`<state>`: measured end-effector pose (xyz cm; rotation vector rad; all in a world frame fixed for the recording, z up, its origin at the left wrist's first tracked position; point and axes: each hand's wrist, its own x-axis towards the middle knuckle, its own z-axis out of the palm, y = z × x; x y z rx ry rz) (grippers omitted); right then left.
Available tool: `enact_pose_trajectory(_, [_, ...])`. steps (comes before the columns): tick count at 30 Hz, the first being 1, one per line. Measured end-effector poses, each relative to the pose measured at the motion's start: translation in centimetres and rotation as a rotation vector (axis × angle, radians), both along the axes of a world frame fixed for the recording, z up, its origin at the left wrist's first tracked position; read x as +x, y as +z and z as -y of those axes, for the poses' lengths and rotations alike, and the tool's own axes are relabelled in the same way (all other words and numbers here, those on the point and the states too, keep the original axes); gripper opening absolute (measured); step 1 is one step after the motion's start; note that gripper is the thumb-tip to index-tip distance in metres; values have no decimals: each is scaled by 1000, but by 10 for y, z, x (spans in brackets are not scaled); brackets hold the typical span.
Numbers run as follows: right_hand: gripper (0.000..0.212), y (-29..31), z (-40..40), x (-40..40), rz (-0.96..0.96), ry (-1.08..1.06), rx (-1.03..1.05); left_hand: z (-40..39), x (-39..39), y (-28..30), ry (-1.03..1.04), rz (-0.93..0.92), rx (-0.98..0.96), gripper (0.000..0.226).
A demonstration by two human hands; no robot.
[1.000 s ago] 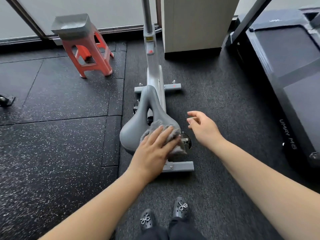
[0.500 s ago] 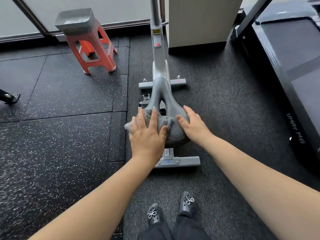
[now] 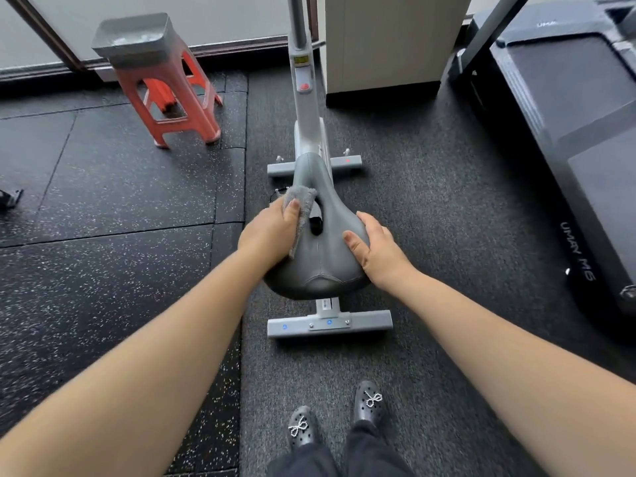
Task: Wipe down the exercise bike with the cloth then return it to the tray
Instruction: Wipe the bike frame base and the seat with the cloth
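Note:
A light grey exercise bike point(image 3: 307, 108) stands on the dark floor in front of me, its grey saddle point(image 3: 325, 249) pointing away. My left hand point(image 3: 272, 232) grips a fluffy grey cloth point(image 3: 303, 203) against the saddle's left flank, thumb over the fabric. On the saddle's right rear edge, my right hand point(image 3: 377, 251) holds the seat with fingers wrapped over its side. A grey tray point(image 3: 136, 37) sits on an orange plastic stool point(image 3: 172, 105) at the back left.
A black treadmill point(image 3: 578, 132) fills the right side. A beige cabinet point(image 3: 389, 43) stands behind the bike to the right. The bike's rear foot bar point(image 3: 364, 323) lies just ahead of my shoes point(image 3: 337, 414). A dark object point(image 3: 10, 197) sits at the left edge.
My left hand slid the cloth from the saddle's rear top over to its left flank and now clasps it there. My right hand came in from the air and took hold of the saddle's right edge.

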<state>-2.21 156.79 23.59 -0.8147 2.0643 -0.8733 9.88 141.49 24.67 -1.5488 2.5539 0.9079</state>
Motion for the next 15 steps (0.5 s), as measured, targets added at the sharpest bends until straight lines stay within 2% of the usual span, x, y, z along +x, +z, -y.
enact_pose_trajectory(2, [61,0,0,0,-3,5,-2,-24,15,-2,45,-12,-77,49])
enact_pose_trajectory(7, [60,0,-1,0,5,-5,3,-68,32,-8,70,9,-219,62])
enact_pose_trajectory(12, [61,-5,0,0,35,-4,-22,-37,6,-2,51,92,-192,60])
enact_pose_trajectory(15, [62,-9,1,-2,36,1,-30,-6,-31,-2,-32,21,-121,60])
